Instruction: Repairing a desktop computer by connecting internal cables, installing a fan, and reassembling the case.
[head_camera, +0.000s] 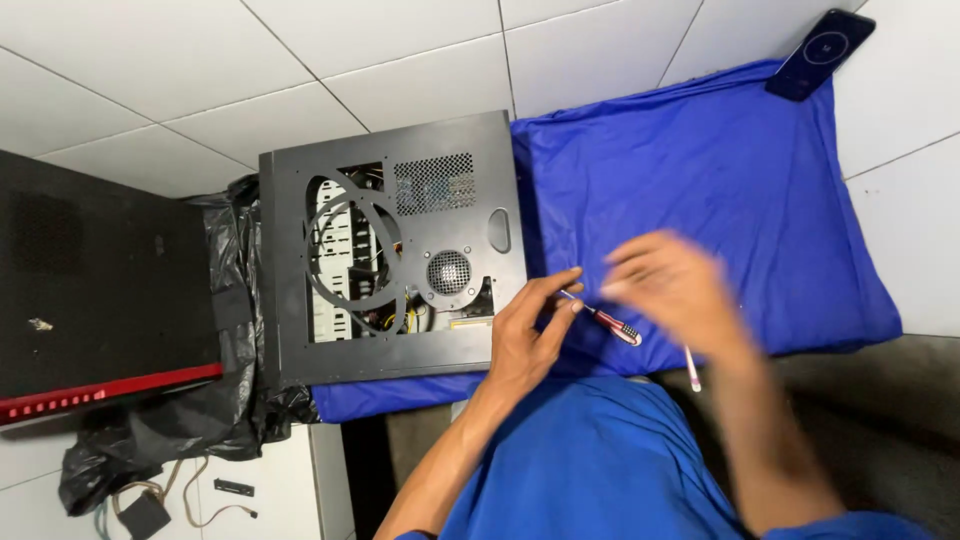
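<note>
My left hand (528, 335) pinches the metal shaft of a small screwdriver with a red and white handle (612, 322), holding it just right of the black computer case (390, 250). The case lies on its side with its vented panel up, showing a round cut-out and a small fan grille. My right hand (672, 290) is blurred by motion above the blue cloth (720, 170), right beside the screwdriver's handle, fingers loosely apart and holding nothing that I can see. A thin pink and white pen-like tool (692, 368) lies on the cloth below my right hand.
A detached black side panel with a red strip (95, 290) lies at the left on the white tiled floor. A black plastic bag (200, 420) and loose cables (150, 500) sit beside it. A dark phone (820, 52) rests at the cloth's far right corner.
</note>
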